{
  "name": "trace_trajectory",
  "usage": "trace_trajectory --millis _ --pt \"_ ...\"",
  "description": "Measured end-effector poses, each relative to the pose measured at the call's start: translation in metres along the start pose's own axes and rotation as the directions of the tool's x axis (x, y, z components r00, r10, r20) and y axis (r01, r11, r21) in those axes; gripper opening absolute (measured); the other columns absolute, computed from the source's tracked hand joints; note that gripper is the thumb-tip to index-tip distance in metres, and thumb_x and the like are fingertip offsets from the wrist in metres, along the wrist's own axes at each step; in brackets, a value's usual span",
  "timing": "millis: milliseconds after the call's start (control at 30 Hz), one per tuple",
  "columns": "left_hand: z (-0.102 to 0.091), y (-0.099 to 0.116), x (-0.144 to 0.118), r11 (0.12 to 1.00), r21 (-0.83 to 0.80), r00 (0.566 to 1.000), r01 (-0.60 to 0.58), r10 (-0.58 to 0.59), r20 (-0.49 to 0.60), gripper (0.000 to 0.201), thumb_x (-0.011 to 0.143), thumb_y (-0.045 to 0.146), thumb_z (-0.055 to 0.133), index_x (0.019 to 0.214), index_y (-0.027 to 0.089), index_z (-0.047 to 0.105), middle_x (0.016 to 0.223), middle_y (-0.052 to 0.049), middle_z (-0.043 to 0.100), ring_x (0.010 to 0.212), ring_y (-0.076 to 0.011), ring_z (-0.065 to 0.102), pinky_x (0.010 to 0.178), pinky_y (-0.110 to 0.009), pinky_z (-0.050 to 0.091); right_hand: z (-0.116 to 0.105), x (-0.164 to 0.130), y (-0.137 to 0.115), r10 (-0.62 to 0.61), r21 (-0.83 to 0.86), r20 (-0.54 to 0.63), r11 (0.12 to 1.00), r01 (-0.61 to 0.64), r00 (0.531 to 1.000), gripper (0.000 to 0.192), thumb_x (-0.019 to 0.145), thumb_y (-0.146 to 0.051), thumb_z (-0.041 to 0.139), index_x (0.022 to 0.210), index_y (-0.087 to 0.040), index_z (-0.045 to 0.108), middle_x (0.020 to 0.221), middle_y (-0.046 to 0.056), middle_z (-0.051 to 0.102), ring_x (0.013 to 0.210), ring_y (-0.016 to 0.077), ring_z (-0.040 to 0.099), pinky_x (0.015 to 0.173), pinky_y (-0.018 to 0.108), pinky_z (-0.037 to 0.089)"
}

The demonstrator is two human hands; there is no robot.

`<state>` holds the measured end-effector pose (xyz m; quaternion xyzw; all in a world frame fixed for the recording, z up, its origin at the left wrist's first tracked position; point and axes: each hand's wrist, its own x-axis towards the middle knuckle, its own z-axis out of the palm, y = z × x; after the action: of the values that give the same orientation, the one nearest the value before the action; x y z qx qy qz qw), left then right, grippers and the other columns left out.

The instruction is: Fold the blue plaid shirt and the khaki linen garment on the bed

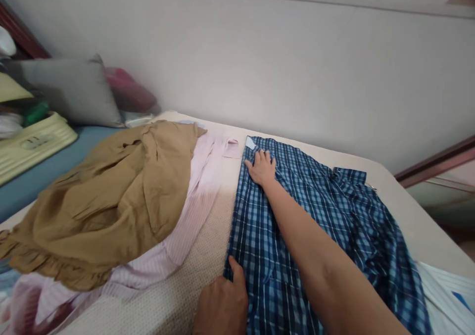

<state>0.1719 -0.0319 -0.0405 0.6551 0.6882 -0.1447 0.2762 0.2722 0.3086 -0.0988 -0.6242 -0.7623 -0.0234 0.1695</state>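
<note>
A blue plaid shirt (334, 216) lies spread on the beige bed (208, 236). My right hand (261, 167) reaches across it and presses flat on its far left corner, fingers apart. My left hand (222, 303) rests at the near left edge of the same shirt, thumb on the cloth and fingers curled; a grip on the edge is not clear. To the left lie a pale pink striped garment (202, 191) and, on top of it, a crumpled tan garment (118, 196).
A white wall (260, 68) runs close behind the bed. At the far left are a grey pillow (70, 92), a dark red bag (129, 92), a pale yellow plastic item (33, 142) and blue bedding (44, 171). White cloth (449, 295) lies at the lower right.
</note>
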Motion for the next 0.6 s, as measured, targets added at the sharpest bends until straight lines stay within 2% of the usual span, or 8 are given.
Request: trace_trajectory --millis 133,200,267,333,400,433,500,600 --pt "-0.006 -0.003 -0.002 0.999 -0.004 0.999 -0.042 0.043 0.027 0.07 0.086 -0.003 0.037 0.155 0.007 0.033 0.096 -0.026 0.073 0.088 -0.033 0.074 0.074 -0.041 0.059 -0.002 0.012 -0.007 0.044 0.054 0.286 0.997 -0.062 0.957 0.071 0.102 -0.062 0.03 0.156 -0.017 0.031 0.165 0.015 0.02 0.15 0.0358 0.016 0.117 0.063 0.01" --pt "-0.013 -0.004 -0.004 0.998 0.003 0.997 -0.068 0.068 0.028 0.07 0.086 -0.003 0.04 0.155 0.006 0.033 0.096 -0.026 0.073 0.09 -0.0336 0.073 0.075 -0.042 0.059 -0.019 0.01 -0.008 0.015 0.078 0.327 0.996 -0.043 0.945 0.068 0.102 -0.06 0.031 0.154 -0.017 0.036 0.163 0.015 0.025 0.149 0.0359 0.02 0.117 0.062 0.015" --pt "-0.018 -0.004 -0.008 0.997 0.013 0.996 -0.08 0.08 0.032 0.07 0.086 -0.003 0.041 0.155 0.005 0.032 0.099 -0.025 0.072 0.093 -0.0338 0.073 0.078 -0.043 0.058 -0.045 -0.012 -0.004 -0.03 0.099 0.333 0.995 -0.003 0.942 0.062 0.102 -0.056 0.034 0.152 -0.019 0.041 0.159 0.013 0.035 0.148 0.0322 0.025 0.118 0.055 0.022" --pt "-0.022 -0.004 -0.011 0.997 0.02 0.996 -0.078 0.077 0.034 0.07 0.087 -0.003 0.041 0.155 0.004 0.031 0.101 -0.024 0.073 0.096 -0.033 0.072 0.079 -0.042 0.057 -0.077 -0.059 0.009 -0.085 0.128 0.315 0.991 0.046 0.945 0.059 0.102 -0.052 0.038 0.151 -0.02 0.041 0.155 0.011 0.042 0.147 0.0259 0.029 0.118 0.044 0.026" --pt "-0.022 -0.006 -0.014 0.996 0.027 0.996 -0.087 0.086 0.022 0.067 0.089 0.002 0.044 0.154 0.004 0.031 0.101 -0.023 0.073 0.097 -0.0326 0.072 0.079 -0.041 0.056 -0.112 -0.125 0.035 -0.152 0.196 0.281 0.976 0.098 0.948 0.059 0.1 -0.051 0.04 0.151 -0.019 0.04 0.151 0.01 0.047 0.142 0.0224 0.038 0.115 0.036 0.033" --pt "-0.021 -0.008 -0.015 0.994 0.037 0.995 -0.099 0.099 0.008 0.066 0.089 0.005 0.047 0.154 0.004 0.031 0.102 -0.023 0.073 0.097 -0.0327 0.072 0.08 -0.041 0.055 -0.131 -0.162 0.051 -0.126 0.217 0.263 0.974 0.068 0.956 0.059 0.099 -0.052 0.04 0.149 -0.021 0.042 0.15 0.01 0.048 0.139 0.0227 0.042 0.112 0.036 0.036" --pt "-0.021 -0.013 -0.017 0.989 0.076 0.991 -0.128 0.131 -0.029 0.065 0.09 0.01 0.052 0.152 0.006 0.034 0.104 -0.021 0.073 0.099 -0.0327 0.071 0.08 -0.041 0.054 -0.165 -0.234 0.087 0.114 0.158 0.252 0.975 -0.157 0.961 0.052 0.097 -0.05 0.044 0.141 -0.023 0.049 0.137 0.011 0.059 0.126 0.0243 0.056 0.104 0.035 0.044" --pt "-0.025 -0.017 -0.016 0.978 0.157 0.979 -0.14 0.161 -0.128 0.043 0.093 0.02 0.053 0.136 0.013 0.052 0.101 -0.016 0.072 0.096 -0.031 0.071 0.079 -0.04 0.053 -0.204 -0.312 0.134 0.461 -0.065 0.291 0.884 -0.463 0.838 0.04 0.097 -0.051 0.043 0.121 -0.023 0.059 0.105 0.012 0.071 0.095 0.0284 0.069 0.083 0.04 0.051"
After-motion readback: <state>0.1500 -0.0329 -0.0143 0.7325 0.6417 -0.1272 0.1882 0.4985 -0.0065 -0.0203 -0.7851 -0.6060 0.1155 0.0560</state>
